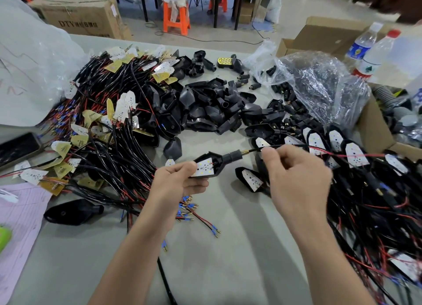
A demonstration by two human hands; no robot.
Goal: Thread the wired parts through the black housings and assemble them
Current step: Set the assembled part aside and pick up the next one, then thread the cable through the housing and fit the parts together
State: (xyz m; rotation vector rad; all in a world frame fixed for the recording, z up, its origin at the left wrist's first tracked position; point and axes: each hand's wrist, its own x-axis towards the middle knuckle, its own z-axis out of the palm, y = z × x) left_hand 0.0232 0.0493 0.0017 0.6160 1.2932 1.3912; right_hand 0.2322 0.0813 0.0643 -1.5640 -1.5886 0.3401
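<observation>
My left hand [178, 181] grips a black housing [218, 162] with a white LED board [205, 169] seated in its open face. The housing's stem points right, with a brass tip and a black wire [253, 150] coming out of it. My right hand [296, 179] pinches that wire just past the stem; red and black leads trail off to the right. A heap of empty black housings [212, 110] lies in the middle of the table. Loose wired boards [107, 113] are piled at the left.
Finished housings with boards and trailing wires [356, 158] cover the right side. A clear plastic bag [319, 83] holds small black plugs. Two water bottles [374, 53], a cardboard box [374, 126], a phone [18, 147], pink paper [20, 213] and one lone housing [73, 211] surround the work spot.
</observation>
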